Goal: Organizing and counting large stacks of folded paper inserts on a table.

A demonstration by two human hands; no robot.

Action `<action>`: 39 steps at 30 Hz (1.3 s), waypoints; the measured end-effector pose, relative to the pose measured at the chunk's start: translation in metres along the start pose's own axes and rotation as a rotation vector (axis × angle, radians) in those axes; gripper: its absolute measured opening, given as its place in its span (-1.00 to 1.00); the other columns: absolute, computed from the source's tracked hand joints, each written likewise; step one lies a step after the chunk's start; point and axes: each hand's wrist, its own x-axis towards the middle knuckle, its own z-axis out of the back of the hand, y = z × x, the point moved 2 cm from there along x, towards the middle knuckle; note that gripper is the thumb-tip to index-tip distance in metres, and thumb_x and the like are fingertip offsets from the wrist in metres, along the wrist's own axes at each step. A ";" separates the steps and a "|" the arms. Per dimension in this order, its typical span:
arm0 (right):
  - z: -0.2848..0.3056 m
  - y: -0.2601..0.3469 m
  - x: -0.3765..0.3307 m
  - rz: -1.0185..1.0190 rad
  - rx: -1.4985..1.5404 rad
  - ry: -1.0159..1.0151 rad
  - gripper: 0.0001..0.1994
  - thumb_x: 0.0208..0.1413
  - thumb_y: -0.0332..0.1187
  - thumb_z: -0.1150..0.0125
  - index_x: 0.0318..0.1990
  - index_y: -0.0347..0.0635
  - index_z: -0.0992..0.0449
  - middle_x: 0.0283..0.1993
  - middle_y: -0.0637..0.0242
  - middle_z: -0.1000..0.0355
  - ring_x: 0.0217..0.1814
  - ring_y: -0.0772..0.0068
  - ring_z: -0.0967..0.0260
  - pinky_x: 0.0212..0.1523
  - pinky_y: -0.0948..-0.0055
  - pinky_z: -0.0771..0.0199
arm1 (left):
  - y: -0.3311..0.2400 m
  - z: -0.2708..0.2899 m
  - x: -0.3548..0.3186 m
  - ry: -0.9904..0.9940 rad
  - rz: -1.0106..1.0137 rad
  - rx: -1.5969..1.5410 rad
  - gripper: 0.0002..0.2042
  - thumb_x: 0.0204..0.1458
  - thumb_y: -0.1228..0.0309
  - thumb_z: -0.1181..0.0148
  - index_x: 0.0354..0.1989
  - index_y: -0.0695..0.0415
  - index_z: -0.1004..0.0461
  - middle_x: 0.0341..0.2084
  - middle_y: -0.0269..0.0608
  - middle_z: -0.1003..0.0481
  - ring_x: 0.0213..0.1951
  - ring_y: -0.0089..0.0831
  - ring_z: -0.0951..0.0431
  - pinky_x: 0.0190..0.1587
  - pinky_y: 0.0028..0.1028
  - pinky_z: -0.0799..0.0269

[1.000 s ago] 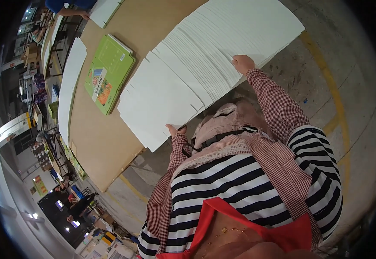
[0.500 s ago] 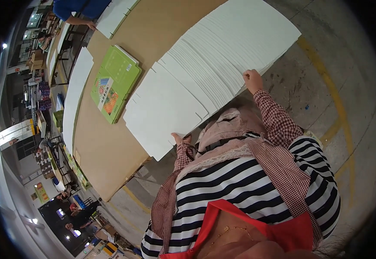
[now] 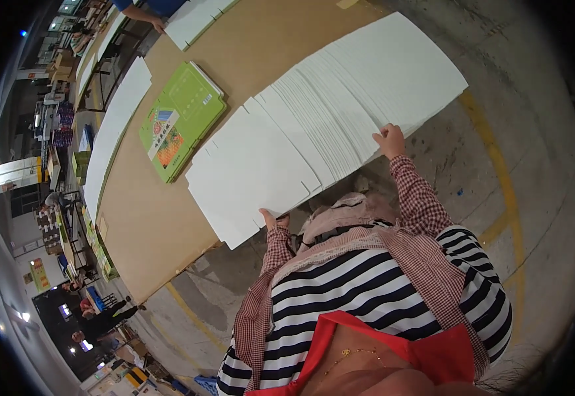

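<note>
A fanned row of white flat cardboard sheets [image 3: 248, 173] with slits along their edges lies across the table in front of me. My left hand [image 3: 274, 220] grips the near edge at the left end of the row, thumb on top and fingers mostly under the sheet. Further right, my right hand [image 3: 391, 140] pinches at the near edge of the overlapping sheets. Its thumb and forefinger meet the edge, and the other fingers are curled. Beyond the row lies a small stack of green printed cardboard pieces [image 3: 191, 109].
The brown table top [image 3: 148, 241] extends left and far. Another white sheet strip [image 3: 119, 132] runs along its left edge. At the far side, a co-worker's hand [image 3: 160, 25] is beside more white sheets [image 3: 195, 23]. Yellow lines mark the grey floor [image 3: 551, 218] on the right.
My right hand has shifted slightly down in the picture, its curled fingers now pinching at the sheet edge. My left hand stays at its edge. The whole view has tilted a little.
</note>
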 end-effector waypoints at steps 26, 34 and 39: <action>-0.012 0.025 0.032 0.026 -0.146 0.367 -0.69 -0.04 -0.15 -0.09 -0.31 -0.22 -0.46 -0.29 0.14 -0.38 -0.23 0.21 -0.33 -0.22 0.29 -0.36 | -0.003 0.013 0.004 -0.078 0.008 -0.075 -0.46 0.05 -0.08 0.16 0.06 0.08 -0.22 0.01 -0.25 -0.30 -0.03 -0.25 -0.34 -0.08 -0.18 -0.36; -0.004 0.014 0.017 0.016 -0.047 0.055 -0.70 -0.09 -0.20 -0.21 -0.29 -0.25 -0.43 -0.27 0.19 -0.34 -0.27 0.30 -0.31 -0.28 0.38 -0.35 | -0.012 0.006 0.006 -0.168 0.083 -0.007 -0.46 0.04 -0.11 0.19 0.08 -0.01 -0.18 0.04 -0.24 -0.27 0.02 -0.15 -0.27 0.00 0.01 -0.22; -0.003 0.005 0.045 -0.043 0.025 0.264 -0.68 -0.10 -0.15 -0.21 -0.37 -0.27 -0.43 -0.42 0.22 -0.34 -0.38 0.36 -0.29 -0.35 0.40 -0.32 | -0.003 -0.005 -0.004 -0.178 0.074 -0.022 -0.45 0.04 -0.11 0.18 0.09 0.00 -0.18 0.04 -0.24 -0.27 0.02 -0.15 -0.28 -0.01 -0.03 -0.23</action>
